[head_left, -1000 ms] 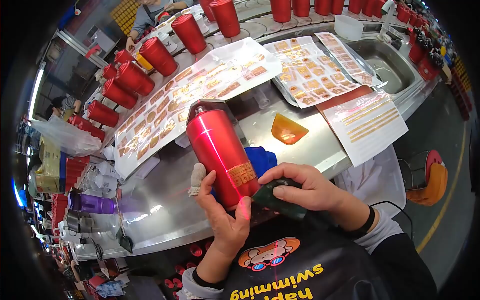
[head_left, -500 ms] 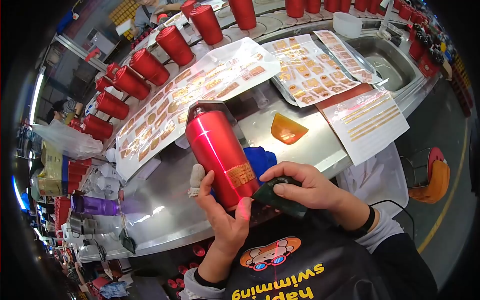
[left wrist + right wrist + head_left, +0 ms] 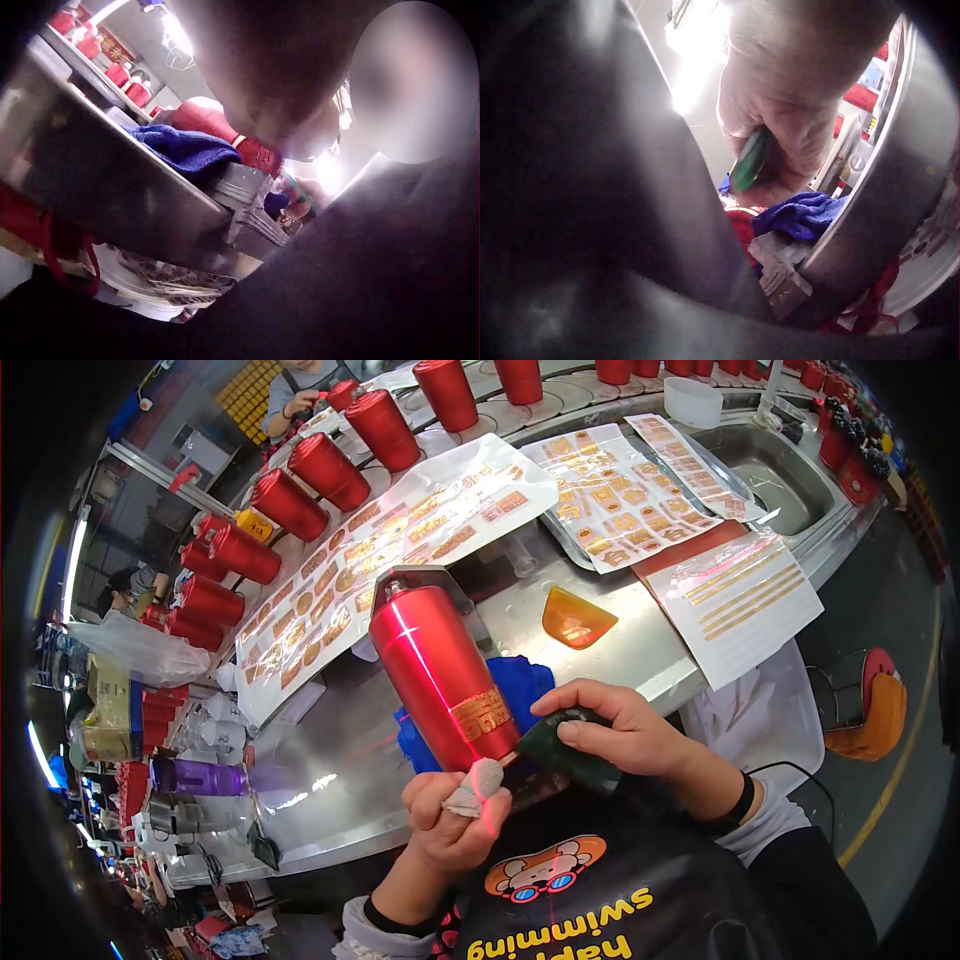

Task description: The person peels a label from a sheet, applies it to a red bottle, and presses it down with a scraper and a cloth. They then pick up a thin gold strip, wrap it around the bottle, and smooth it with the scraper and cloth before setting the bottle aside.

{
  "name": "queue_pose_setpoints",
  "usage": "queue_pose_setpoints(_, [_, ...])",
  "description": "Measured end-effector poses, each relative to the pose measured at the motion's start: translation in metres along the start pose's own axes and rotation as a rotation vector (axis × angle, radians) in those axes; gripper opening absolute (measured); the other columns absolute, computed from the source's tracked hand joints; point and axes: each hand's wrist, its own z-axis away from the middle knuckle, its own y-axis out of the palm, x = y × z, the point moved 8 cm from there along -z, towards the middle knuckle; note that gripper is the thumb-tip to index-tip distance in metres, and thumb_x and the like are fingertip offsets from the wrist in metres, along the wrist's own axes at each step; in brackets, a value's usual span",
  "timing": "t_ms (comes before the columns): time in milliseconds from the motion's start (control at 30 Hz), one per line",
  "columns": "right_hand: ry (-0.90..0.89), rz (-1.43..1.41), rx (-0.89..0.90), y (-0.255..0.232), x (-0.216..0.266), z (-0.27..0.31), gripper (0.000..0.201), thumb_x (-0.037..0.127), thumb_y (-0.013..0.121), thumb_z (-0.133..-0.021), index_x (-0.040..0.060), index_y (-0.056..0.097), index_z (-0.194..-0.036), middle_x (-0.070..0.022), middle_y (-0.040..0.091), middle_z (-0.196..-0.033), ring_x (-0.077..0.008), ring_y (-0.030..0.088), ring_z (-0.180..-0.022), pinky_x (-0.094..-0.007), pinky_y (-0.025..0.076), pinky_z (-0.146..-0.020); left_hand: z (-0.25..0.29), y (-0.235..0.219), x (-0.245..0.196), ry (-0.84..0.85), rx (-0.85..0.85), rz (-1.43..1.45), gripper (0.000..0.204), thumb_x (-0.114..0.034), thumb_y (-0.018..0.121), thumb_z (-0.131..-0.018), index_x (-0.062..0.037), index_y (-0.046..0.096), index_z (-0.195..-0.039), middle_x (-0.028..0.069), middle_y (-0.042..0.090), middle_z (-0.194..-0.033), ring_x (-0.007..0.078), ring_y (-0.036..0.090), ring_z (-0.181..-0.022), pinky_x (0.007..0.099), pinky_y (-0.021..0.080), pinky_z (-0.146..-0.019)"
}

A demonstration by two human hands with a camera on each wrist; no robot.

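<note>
A red metallic bottle (image 3: 435, 650) with a gold decal (image 3: 482, 713) low on its side lies tilted on a blue cloth (image 3: 525, 678), its neck toward a dark angular holder (image 3: 445, 578). My right hand (image 3: 628, 735) grips a dark green scraper (image 3: 568, 750), its edge beside the bottle's base. The same green scraper (image 3: 751, 161) shows under the fingers in the right wrist view. Just below the base is my left hand (image 3: 450, 822), fingers curled, with a white-wrapped fingertip (image 3: 484, 776) right at the bottle's bottom edge. An orange translucent scraper (image 3: 580, 618) lies to the bottle's right.
Sheets of gold stickers (image 3: 400, 530) and a strip sheet (image 3: 745, 595) cover the steel counter's far side. Red bottles (image 3: 385, 430) line the conveyor behind. A sink (image 3: 770, 470) is at upper right, a purple cup (image 3: 195, 777) at left. Another person (image 3: 310, 395) sits across.
My left hand has left the bottle's left side and moved down to its base, fingers now curled. The right hand and scraper have barely shifted. The conveyor bottles have moved along rightward.
</note>
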Motion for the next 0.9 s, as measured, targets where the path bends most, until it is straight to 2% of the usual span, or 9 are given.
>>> queue_pose_setpoints(67, [0.018,0.003,-0.018,-0.001,0.001,0.0,0.028,0.009,0.055,-0.096,0.0018,0.058,-0.123,-0.0039,0.064,-0.107,-0.0082,0.058,-0.099,-0.026,0.048,-0.088,-0.006,0.005,-0.002,0.073,0.047,-0.019,0.03,-0.008,0.075,-0.065,-0.0185,0.067,-0.093,0.0015,0.063,-0.095,0.0235,0.055,-0.095,0.0386,0.045,-0.079])
queue_pose_setpoints(167, [0.016,0.013,-0.011,0.002,0.003,0.002,0.028,0.009,0.055,-0.096,0.0017,0.058,-0.123,-0.004,0.064,-0.107,-0.0084,0.058,-0.099,-0.026,0.048,-0.088,-0.013,0.005,0.003,0.02,0.033,0.043,0.03,-0.007,0.074,-0.064,-0.0185,0.067,-0.09,0.0035,0.062,-0.099,0.0249,0.055,-0.094,0.0396,0.046,-0.078])
queue_pose_setpoints(200, [0.01,0.015,-0.007,0.003,0.003,0.003,0.028,0.01,0.055,-0.096,0.0017,0.058,-0.122,-0.0041,0.064,-0.107,-0.0085,0.059,-0.099,-0.026,0.048,-0.088,-0.007,0.005,0.011,-0.078,-0.007,0.155,0.034,-0.006,0.071,-0.069,-0.0133,0.064,-0.101,0.0091,0.06,-0.107,0.0288,0.054,-0.097,0.0437,0.042,-0.087])
queue_pose_setpoints(300, [-0.031,0.082,0.004,0.003,0.006,0.005,0.027,0.01,0.056,-0.095,0.0017,0.059,-0.121,-0.0046,0.064,-0.108,-0.009,0.059,-0.099,-0.0264,0.048,-0.088,0.007,0.004,0.039,-0.524,-0.138,0.344,0.039,-0.006,0.067,-0.077,-0.0054,0.056,-0.113,0.0156,0.058,-0.115,0.033,0.051,-0.106,0.047,0.034,-0.099])
queue_pose_setpoints(333, [-0.043,0.114,0.017,0.004,0.007,0.005,0.027,0.01,0.056,-0.095,0.0016,0.059,-0.12,-0.0047,0.064,-0.107,-0.0091,0.059,-0.099,-0.0265,0.048,-0.088,0.006,0.01,0.041,-0.555,-0.099,0.37,0.041,-0.009,0.063,-0.082,-0.0005,0.048,-0.119,0.0198,0.054,-0.122,0.0346,0.045,-0.115,0.0472,0.025,-0.105])
queue_pose_setpoints(433, [-0.073,0.179,0.05,0.009,0.011,0.001,0.026,0.011,0.056,-0.095,0.0014,0.059,-0.119,-0.0049,0.065,-0.106,-0.0093,0.059,-0.099,-0.0267,0.048,-0.088,0.009,0.018,0.04,-0.668,-0.054,0.427,0.04,-0.004,0.057,-0.084,-0.0009,0.042,-0.121,0.0198,0.04,-0.137,0.0292,0.034,-0.132,0.0414,0.02,-0.113])
queue_pose_setpoints(500, [-0.075,0.18,0.043,0.01,0.011,0.0,0.026,0.011,0.056,-0.095,0.0013,0.059,-0.119,-0.005,0.065,-0.106,-0.0094,0.059,-0.098,-0.0266,0.048,-0.087,0.009,0.02,0.039,-0.696,-0.072,0.428,0.041,-0.004,0.057,-0.084,-0.001,0.042,-0.122,0.0195,0.039,-0.138,0.0289,0.033,-0.133,0.0413,0.019,-0.113])
queue_pose_setpoints(600, [0.055,0.013,0.025,0.009,0.008,0.001,0.027,0.007,0.057,-0.093,0.0019,0.061,-0.12,-0.005,0.063,-0.109,-0.0114,0.058,-0.105,-0.0273,0.045,-0.092,0.01,0.022,0.038,-0.708,-0.093,0.435,0.042,-0.004,0.058,-0.084,-0.0012,0.041,-0.122,0.0195,0.038,-0.139,0.0286,0.032,-0.134,0.0411,0.019,-0.114])
queue_pose_setpoints(900, [-0.092,0.148,0.039,0.013,0.015,-0.004,0.027,0.012,0.057,-0.095,0.0025,0.059,-0.12,-0.0056,0.066,-0.104,-0.0102,0.061,-0.095,-0.0269,0.049,-0.084,0.005,0.025,0.036,-0.701,-0.099,0.408,0.045,-0.002,0.059,-0.083,-0.0015,0.04,-0.124,0.0185,0.036,-0.139,0.0288,0.031,-0.134,0.0416,0.018,-0.114])
